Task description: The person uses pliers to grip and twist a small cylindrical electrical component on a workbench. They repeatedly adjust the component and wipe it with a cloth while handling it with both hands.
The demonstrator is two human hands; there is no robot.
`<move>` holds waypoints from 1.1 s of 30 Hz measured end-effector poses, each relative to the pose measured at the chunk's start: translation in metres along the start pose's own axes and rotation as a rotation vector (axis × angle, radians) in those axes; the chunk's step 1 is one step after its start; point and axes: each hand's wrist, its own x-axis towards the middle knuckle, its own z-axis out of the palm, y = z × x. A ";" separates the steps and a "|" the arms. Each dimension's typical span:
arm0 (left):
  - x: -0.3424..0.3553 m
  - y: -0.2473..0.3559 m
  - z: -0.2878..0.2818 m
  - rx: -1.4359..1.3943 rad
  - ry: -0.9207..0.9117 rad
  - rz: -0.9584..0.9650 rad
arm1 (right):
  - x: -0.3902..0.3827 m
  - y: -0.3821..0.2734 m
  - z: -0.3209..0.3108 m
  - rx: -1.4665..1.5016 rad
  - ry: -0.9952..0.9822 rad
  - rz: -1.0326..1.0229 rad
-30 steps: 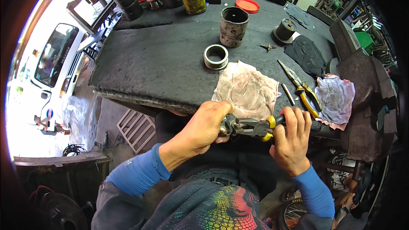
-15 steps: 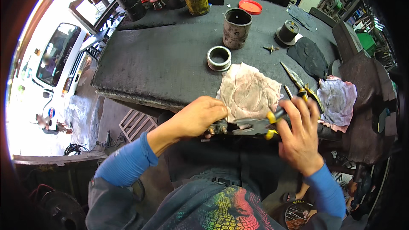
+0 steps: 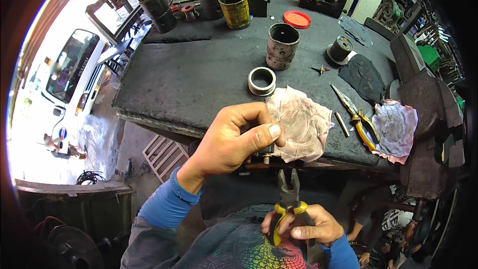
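My left hand (image 3: pixel 234 139) is closed on a small dark metal fitting (image 3: pixel 265 155) with threaded studs, mostly hidden by my fingers, at the bench edge. Below it, my right hand (image 3: pixel 316 226) grips pliers (image 3: pixel 289 192) with yellow-and-black handles, jaws pointing up and slightly apart, just under the fitting. A pinkish cloth (image 3: pixel 298 122) lies behind my left hand. Beside it are a short metal rod (image 3: pixel 342 124), long-nose pliers (image 3: pixel 347 100) and a pale lilac cloth (image 3: pixel 398 129). A steel ring (image 3: pixel 261 80) sits beyond the pink cloth.
The dark bench (image 3: pixel 174 84) holds a grimy cylinder (image 3: pixel 282 50), yellow can (image 3: pixel 234 12), red lid (image 3: pixel 297 18), dark spool (image 3: pixel 341 48) and tool holder (image 3: pixel 159 12). A white truck (image 3: pixel 69 94) stands outside left. People show by the truck and at lower right (image 3: pixel 363 249).
My right hand has drawn down toward my body, taking the pliers off the fitting and turning them upright. My left hand has risen and turned, still holding the fitting.
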 end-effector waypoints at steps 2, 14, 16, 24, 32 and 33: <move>0.000 -0.002 0.006 -0.014 0.016 0.038 | 0.006 0.004 0.008 0.120 -0.058 0.013; 0.004 -0.008 0.029 -0.150 0.030 0.202 | 0.019 0.013 0.011 0.405 -0.212 0.052; 0.007 -0.008 0.033 -0.142 0.042 0.237 | 0.021 0.016 0.011 0.449 -0.230 0.031; 0.015 -0.020 0.038 -0.278 -0.025 0.362 | 0.029 0.025 0.010 0.562 -0.269 0.015; 0.022 -0.031 0.040 -0.476 -0.069 0.462 | 0.032 0.026 0.016 0.720 -0.251 0.033; 0.023 -0.031 0.041 -0.479 -0.065 0.470 | 0.032 0.027 0.015 0.727 -0.250 0.032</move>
